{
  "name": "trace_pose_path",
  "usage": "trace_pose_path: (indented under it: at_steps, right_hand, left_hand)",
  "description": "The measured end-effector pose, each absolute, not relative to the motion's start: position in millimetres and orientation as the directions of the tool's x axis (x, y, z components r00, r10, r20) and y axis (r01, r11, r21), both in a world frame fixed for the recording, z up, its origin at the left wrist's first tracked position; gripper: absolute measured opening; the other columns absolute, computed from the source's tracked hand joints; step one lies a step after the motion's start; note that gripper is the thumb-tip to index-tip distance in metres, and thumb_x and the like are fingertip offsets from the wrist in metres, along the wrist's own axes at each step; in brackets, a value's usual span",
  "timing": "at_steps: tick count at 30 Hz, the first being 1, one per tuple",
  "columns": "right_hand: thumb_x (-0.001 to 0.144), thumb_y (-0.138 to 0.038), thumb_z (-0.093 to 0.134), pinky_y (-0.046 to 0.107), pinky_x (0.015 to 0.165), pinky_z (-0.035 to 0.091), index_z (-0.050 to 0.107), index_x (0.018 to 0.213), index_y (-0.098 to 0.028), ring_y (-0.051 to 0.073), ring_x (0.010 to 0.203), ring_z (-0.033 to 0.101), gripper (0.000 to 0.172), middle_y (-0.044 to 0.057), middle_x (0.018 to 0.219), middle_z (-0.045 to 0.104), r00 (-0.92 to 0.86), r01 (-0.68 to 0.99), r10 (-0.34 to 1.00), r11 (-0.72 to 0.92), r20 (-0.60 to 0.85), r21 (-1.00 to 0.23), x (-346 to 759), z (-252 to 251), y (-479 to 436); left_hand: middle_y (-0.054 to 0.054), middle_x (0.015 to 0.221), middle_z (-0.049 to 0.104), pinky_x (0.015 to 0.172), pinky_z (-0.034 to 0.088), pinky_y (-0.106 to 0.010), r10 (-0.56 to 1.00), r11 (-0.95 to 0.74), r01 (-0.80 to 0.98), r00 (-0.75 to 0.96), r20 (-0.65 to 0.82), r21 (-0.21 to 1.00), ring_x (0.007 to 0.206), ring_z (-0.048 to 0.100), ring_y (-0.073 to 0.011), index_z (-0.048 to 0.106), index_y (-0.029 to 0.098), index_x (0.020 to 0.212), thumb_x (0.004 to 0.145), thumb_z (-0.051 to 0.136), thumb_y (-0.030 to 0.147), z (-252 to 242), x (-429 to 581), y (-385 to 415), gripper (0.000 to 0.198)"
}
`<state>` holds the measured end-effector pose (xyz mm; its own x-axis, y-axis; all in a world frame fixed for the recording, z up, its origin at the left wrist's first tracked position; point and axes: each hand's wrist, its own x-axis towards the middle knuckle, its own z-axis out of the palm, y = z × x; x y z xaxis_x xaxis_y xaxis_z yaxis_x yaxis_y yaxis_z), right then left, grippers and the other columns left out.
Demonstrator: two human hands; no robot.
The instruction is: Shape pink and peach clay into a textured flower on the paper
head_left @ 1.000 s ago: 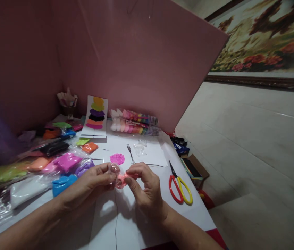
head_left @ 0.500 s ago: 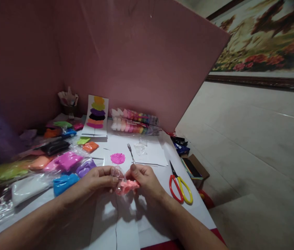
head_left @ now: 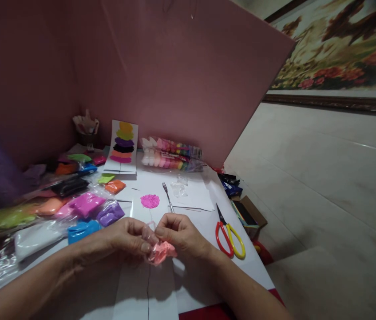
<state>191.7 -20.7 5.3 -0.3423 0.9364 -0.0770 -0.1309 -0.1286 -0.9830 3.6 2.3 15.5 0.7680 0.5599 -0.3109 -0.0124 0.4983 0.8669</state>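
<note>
A lump of coral-pink modelling clay [head_left: 164, 252], partly in its clear plastic wrapper [head_left: 150, 234], is held between both hands above a white paper strip [head_left: 134, 289]. My left hand [head_left: 129, 235] is closed on the wrapper and the clay's left side. My right hand [head_left: 177, 231] pinches the wrapper's upper edge near the clay; its fingertips are partly hidden. Just beyond the hands, a ridged magenta clay patch [head_left: 150, 201] sits on the strip, above a drawn dark line. A small fork [head_left: 167, 195] lies close behind my right hand.
Scissors [head_left: 229, 235] with red and yellow handles lie at the right. Several bagged clay packets [head_left: 88, 204] crowd the left side. At the back stand a card with coloured clay bands [head_left: 123, 144] and a bag of clay sticks [head_left: 171, 155]. A cup [head_left: 86, 133] stands back left.
My hands have come closer together and tilted, and the clay lump has sunk slightly. My right fingers have shifted from beside the clay to the wrapper's edge.
</note>
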Motion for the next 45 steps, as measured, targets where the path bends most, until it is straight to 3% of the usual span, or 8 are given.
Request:
trace_pose_path:
  at_steps: [5,12,21,26,30,36,42,45]
  right_hand:
    - [0.067,-0.049,0.079,0.02,0.046,0.031,0.054,0.066,-0.016,0.006,0.046,0.041,0.042,-0.006,0.056,0.052,-0.341,-0.108,0.939,-0.095,-0.053,-0.99,191.8,9.7,-21.5]
    - [0.065,-0.051,0.079,0.022,0.053,0.033,0.054,0.065,-0.016,0.007,0.052,0.042,0.043,-0.005,0.059,0.052,-0.34,-0.089,0.94,-0.067,-0.033,-0.994,191.0,15.0,-24.5]
    - [0.066,-0.051,0.077,0.021,0.048,0.031,0.054,0.065,-0.016,0.007,0.048,0.041,0.042,-0.005,0.056,0.051,-0.333,-0.043,0.943,-0.046,-0.029,-0.998,192.4,11.7,-19.5]
    - [0.065,-0.049,0.078,0.021,0.05,0.033,0.054,0.064,-0.016,0.007,0.051,0.042,0.041,-0.005,0.057,0.051,-0.326,-0.054,0.945,-0.034,-0.014,-0.998,193.4,13.1,-17.8]
    - [0.066,-0.05,0.078,0.021,0.052,0.034,0.054,0.064,-0.016,0.007,0.053,0.042,0.042,-0.005,0.059,0.051,-0.343,-0.029,0.939,0.004,0.013,-1.0,192.2,15.5,-19.9]
    - [0.072,-0.045,0.074,0.021,0.05,0.033,0.053,0.063,-0.017,0.008,0.053,0.041,0.036,-0.005,0.059,0.05,-0.248,0.042,0.965,0.098,0.085,-0.994,190.2,8.3,-17.3]
    - [0.09,-0.055,0.05,0.022,0.051,0.04,0.066,0.086,-0.015,0.01,0.056,0.049,0.043,0.0,0.065,0.056,-0.165,0.02,0.958,0.241,0.235,-0.97,195.6,9.6,-16.8]
    - [0.086,-0.049,0.061,0.023,0.058,0.043,0.064,0.103,-0.018,0.012,0.066,0.055,0.035,0.001,0.076,0.061,-0.157,0.045,0.931,0.341,0.33,-0.939,195.1,11.3,-21.2]
  left_hand:
    - [-0.001,0.06,0.065,0.039,0.028,-0.019,0.545,0.543,-0.036,0.775,-0.319,0.839,0.038,0.04,-0.0045,0.072,0.016,0.071,0.06,0.083,0.025,15.2,3.8,-1.7,0.017]
    - [-0.001,0.062,0.064,0.031,0.027,-0.015,0.517,0.59,-0.019,0.777,-0.359,0.807,0.035,0.037,-0.0029,0.074,0.017,0.073,0.061,0.079,0.019,13.7,4.9,-6.0,0.014]
    - [-0.001,0.057,0.062,0.034,0.04,-0.016,0.533,0.602,-0.048,0.767,-0.356,0.797,0.038,0.048,-0.0068,0.07,0.016,0.063,0.055,0.077,0.013,11.3,8.5,-7.0,0.011]
    - [-0.007,0.075,0.071,0.039,0.042,-0.015,0.566,0.607,-0.103,0.752,-0.338,0.788,0.043,0.049,-0.0049,0.071,0.014,0.063,0.054,0.075,0.011,10.9,11.5,-9.6,0.009]
    - [0.0,0.063,0.064,0.037,0.039,-0.014,0.557,0.63,-0.102,0.75,-0.356,0.77,0.04,0.045,-0.0041,0.072,0.016,0.063,0.054,0.072,0.009,9.4,11.2,-11.4,0.012]
    - [0.0,0.058,0.059,0.04,0.039,-0.016,0.586,0.6,-0.145,0.75,-0.308,0.787,0.044,0.046,-0.0063,0.07,0.013,0.062,0.054,0.074,0.011,9.3,13.6,-9.1,0.009]
    - [0.003,0.059,0.053,0.042,0.033,-0.016,0.698,0.584,-0.28,0.653,-0.295,0.762,0.046,0.041,-0.0048,0.07,0.015,0.07,0.058,0.079,0.014,21.4,4.7,-2.3,0.015]
    - [0.003,0.061,0.053,0.045,0.035,-0.017,0.72,0.561,-0.31,0.641,-0.267,0.768,0.049,0.04,-0.0054,0.072,0.014,0.076,0.056,0.08,0.012,27.2,0.1,-0.5,0.021]
